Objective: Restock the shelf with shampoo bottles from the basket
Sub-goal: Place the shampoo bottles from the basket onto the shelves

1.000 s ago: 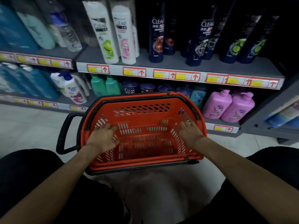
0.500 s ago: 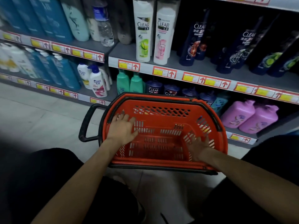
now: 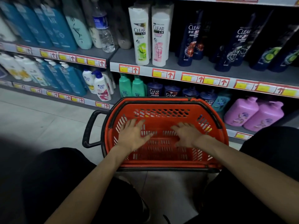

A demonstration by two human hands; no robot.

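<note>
one basket [image 3: 161, 164] sits on the floor just near the shelf [image 3: 202, 67]. left hand [image 3: 133, 136] lies flat inside at its left, fingers spread wide, holding nothing; right hand [image 3: 187, 135] likewise at its right. shampoo bottles [image 3: 141, 38] stand on the far shelf.

Left forearm [image 3: 90, 183] and right forearm [image 3: 242, 162], at lower centre of the frame, are uncovered to the wrist. Left hand [image 3: 132, 136] and right hand [image 3: 187, 135] are bare. Plain black fabric covers the left leg [image 3: 48, 183] at lower left and the right leg [image 3: 271, 159] at lower right.
</note>
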